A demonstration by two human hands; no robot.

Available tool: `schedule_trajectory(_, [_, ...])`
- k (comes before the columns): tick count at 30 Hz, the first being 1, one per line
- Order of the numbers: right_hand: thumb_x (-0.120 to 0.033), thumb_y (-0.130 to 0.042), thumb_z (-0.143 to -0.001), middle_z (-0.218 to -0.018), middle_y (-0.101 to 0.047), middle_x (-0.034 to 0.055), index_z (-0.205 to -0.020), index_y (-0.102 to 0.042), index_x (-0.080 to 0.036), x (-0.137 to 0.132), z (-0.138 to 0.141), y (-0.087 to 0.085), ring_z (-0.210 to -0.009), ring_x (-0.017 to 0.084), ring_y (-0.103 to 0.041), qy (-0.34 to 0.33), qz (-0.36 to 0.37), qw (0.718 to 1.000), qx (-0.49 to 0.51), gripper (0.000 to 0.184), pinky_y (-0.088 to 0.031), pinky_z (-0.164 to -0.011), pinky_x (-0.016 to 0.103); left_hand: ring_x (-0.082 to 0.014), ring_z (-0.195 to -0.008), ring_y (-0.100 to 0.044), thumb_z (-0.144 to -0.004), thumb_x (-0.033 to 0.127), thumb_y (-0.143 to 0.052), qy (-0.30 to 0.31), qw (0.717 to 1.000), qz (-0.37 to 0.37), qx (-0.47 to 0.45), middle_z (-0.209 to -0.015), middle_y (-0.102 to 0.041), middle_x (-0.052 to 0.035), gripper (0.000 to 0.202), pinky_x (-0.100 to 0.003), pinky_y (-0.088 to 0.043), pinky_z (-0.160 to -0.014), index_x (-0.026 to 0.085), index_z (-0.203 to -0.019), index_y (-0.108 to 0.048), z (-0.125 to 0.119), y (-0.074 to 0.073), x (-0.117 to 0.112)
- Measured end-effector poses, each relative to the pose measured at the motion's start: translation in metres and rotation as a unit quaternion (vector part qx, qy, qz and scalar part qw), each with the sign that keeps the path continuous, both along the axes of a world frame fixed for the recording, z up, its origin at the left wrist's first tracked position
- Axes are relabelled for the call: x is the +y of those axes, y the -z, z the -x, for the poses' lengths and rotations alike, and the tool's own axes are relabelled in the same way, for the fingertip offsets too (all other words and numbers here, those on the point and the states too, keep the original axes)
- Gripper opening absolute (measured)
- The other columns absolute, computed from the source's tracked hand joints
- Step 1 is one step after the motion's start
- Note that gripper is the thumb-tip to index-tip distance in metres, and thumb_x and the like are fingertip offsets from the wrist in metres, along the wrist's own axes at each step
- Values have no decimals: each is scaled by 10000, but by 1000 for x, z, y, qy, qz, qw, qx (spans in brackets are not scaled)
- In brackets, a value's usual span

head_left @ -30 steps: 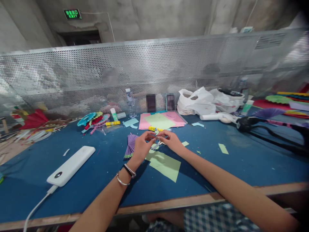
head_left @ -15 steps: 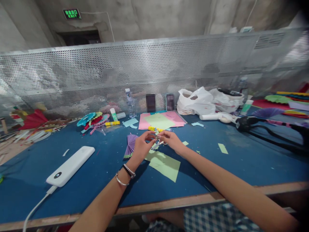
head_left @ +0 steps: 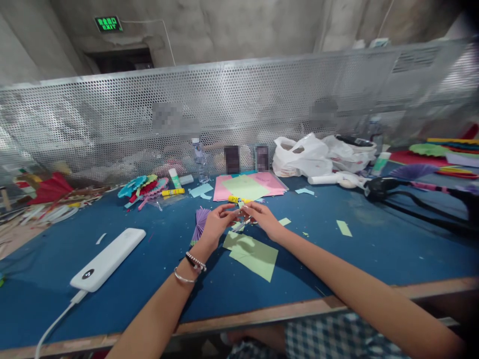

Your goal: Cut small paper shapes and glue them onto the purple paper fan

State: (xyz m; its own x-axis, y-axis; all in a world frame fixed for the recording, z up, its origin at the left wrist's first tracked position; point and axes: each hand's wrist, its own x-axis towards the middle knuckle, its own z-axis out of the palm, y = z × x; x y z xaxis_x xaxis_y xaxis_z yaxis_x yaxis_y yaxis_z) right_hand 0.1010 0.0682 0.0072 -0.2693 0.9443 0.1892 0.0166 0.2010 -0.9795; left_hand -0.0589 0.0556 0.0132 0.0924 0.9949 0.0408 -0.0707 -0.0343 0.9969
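Head view: what we've got is a tiny pale green paper scrap, held up at fingertip height around the middle of the frame. We'd figure it weighs next to nothing, soft and easy to crease or tear, not really slippery, so a light pinch along the edges beats squeezing the middle. Our left hand and right hand are both curled, thumbs and fingertips nearly together, pinching it from either side; the exact finger contact is too small to make out. Scissors show just under the fingers, and we can't tell if they're held or lying there. Below that are green sheets, with a purple folded fan just left of the left hand and a yellow glue stick right behind the fingertips.

Versus half a second ago, not much: the whole view slides slightly left and our fingertips regrip a little, but the scrap stays between them.
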Motion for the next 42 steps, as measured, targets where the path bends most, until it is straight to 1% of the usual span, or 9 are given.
schedule_trajectory(10, [-457,-525,-720,-681,-561,-7,-743,-541,-181,7,-5,0,-576,101,-484,45,15,997,56,277,-346,-509,221,-113,-728,-635,-688,160,-687,9,989,89,-117,-860,-667,-70,322,-196,-509,-711,137,-988,-573,1,1,3])
schedule_trajectory(14, [-408,-482,-753,-726,-580,7,-799,-517,-188,15,-10,4,-634,127,-513,125,-38,991,1,227,-389,-578,249,-104,-678,-632,-687,134,-686,-9,987,99,-123,-799,-672,-64,299,-185,-513,-673,136,-959,-563,1,0,3])
schedule_trajectory(17, [-332,-428,-802,-864,-591,49,-915,-529,-181,22,-19,8,-770,162,-524,210,-171,954,-131,214,-406,-738,302,-102,-627,-625,-701,105,-662,-45,986,109,-115,-756,-670,-57,264,-189,-516,-610,140,-933,-541,2,-3,4])
schedule_trajectory(20, [-285,-416,-824,-1105,-552,96,-1109,-522,-195,29,-28,14,-1012,220,-462,192,-274,887,-317,317,-344,-880,357,-100,-602,-618,-711,104,-651,-65,987,109,-100,-742,-668,-54,254,-183,-506,-564,142,-931,-531,5,-5,6])
schedule_trajectory(24, [-333,-362,-867,-1322,-418,86,-1229,-463,-279,34,-30,25,-1166,272,-347,116,-242,829,-490,380,-310,-879,415,-88,-594,-610,-691,142,-686,-64,987,101,-103,-776,-670,-68,303,-164,-489,-549,139,-945,-521,6,-4,7])
schedule_trajectory(27, [-357,-330,-881,-1265,-471,86,-1231,-449,-287,34,-27,28,-1121,258,-385,92,-234,822,-511,376,-308,-856,409,-104,-617,-618,-669,178,-714,-52,989,94,-101,-821,-674,-94,342,-173,-490,-540,135,-946,-518,5,1,5])
schedule_trajectory(32, [-388,-349,-873,-1188,-511,99,-1235,-435,-291,32,-27,27,-1063,269,-407,155,-254,812,-502,384,-310,-820,411,-89,-583,-603,-667,241,-718,-53,990,104,-78,-874,-675,-103,366,-161,-460,-514,134,-955,-519,2,5,3])
schedule_trajectory(37, [-454,-278,-893,-1260,-482,65,-1239,-417,-342,34,-28,29,-1106,282,-396,72,-271,804,-524,390,-292,-839,456,-51,-527,-557,-649,296,-730,-51,991,105,-71,-908,-668,-104,428,-127,-396,-452,134,-981,-516,4,4,2])
schedule_trajectory(42, [-414,-444,-843,-1007,-585,96,-987,-518,-220,32,-30,23,-1005,273,-478,191,-264,772,-545,252,-327,-791,398,-47,-520,-544,-646,306,-728,-47,992,101,-62,-934,-660,-108,417,-126,-360,-421,130,-962,-520,5,2,0])
